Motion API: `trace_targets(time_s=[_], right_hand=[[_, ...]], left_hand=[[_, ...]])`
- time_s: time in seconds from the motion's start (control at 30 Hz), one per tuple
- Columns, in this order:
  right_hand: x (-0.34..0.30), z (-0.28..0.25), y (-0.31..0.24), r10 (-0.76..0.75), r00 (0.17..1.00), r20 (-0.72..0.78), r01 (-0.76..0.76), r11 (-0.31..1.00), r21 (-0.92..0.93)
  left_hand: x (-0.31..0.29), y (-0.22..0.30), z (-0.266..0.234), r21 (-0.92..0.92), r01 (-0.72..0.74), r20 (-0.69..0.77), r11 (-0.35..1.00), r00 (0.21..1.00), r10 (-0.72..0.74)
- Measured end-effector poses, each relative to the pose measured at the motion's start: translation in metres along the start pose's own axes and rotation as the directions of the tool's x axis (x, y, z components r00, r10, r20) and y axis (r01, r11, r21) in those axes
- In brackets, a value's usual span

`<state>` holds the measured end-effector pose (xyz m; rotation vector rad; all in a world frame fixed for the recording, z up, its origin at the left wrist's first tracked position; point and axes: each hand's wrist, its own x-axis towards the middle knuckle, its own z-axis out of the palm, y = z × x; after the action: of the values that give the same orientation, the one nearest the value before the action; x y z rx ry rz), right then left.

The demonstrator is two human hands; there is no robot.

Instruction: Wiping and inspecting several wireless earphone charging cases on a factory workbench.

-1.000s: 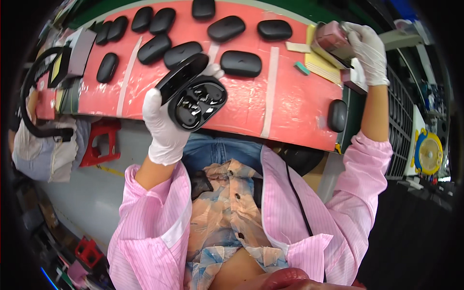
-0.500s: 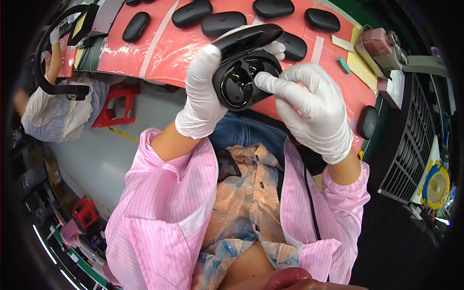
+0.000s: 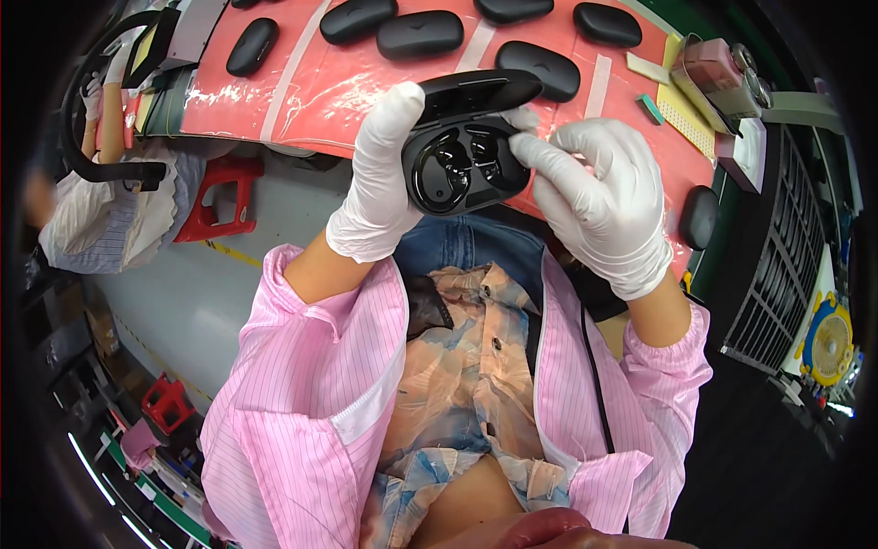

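My left hand (image 3: 377, 174) is wrapped round a black earbud charging case (image 3: 428, 194) with its lid (image 3: 485, 93) raised. Its thumb lies along the left side, and a gloved fingertip shows behind the right side. Inside the case are glossy dark shapes in two hollows; I cannot tell how much of this is earbud and how much is lining. At the case's right rim is my right hand (image 3: 604, 197), its fingers curled and the index fingertip by the edge. Whether anything lies between its thumb and finger is hidden. White gloves cover both hands.
Several closed black cases, one a case (image 3: 421, 35), lie on the red-covered table (image 3: 229, 108). At the right stand a holder with a pink container (image 3: 709, 71), a green block (image 3: 650, 110) and a black grille (image 3: 773, 265). A co-worker (image 3: 101, 210) sits left, near a red stool (image 3: 219, 197).
My right index fingertip has drawn back from inside the case to its right rim, uncovering the right hollow. The case and lid sit slightly lower in view.
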<state>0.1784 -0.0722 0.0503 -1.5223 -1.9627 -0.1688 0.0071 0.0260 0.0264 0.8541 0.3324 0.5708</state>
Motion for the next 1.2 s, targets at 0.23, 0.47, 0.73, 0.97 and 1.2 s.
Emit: trace_targets(time_s=[0.23,0.47,0.73,0.97,1.2], right_hand=[[-0.014,-0.009,0.0,0.22,0.974,0.046,-0.223,0.927,0.3],[-0.002,0.002,0.014,-0.014,1.0,0.006,0.014,0.998,-0.058],[-0.018,0.014,-0.014,0.015,0.997,-0.081,-0.01,0.998,0.059],[-0.025,0.018,-0.008,0.478,0.853,-0.209,-0.351,0.822,0.449],[-0.04,0.029,-0.023,0.263,0.931,-0.254,-0.175,0.931,0.321]], left_hand=[[0.005,-0.005,0.003,-0.076,-0.089,-0.026,0.993,0.996,0.087],[0.007,-0.007,0.001,-0.057,-0.074,-0.039,0.996,0.997,0.072],[0.006,-0.004,0.009,-0.027,-0.068,-0.152,0.997,0.986,0.064],[0.012,-0.01,0.002,-0.101,-0.069,-0.082,0.992,0.995,0.061],[0.012,-0.016,0.007,-0.387,0.061,-0.179,0.92,0.974,-0.139]])
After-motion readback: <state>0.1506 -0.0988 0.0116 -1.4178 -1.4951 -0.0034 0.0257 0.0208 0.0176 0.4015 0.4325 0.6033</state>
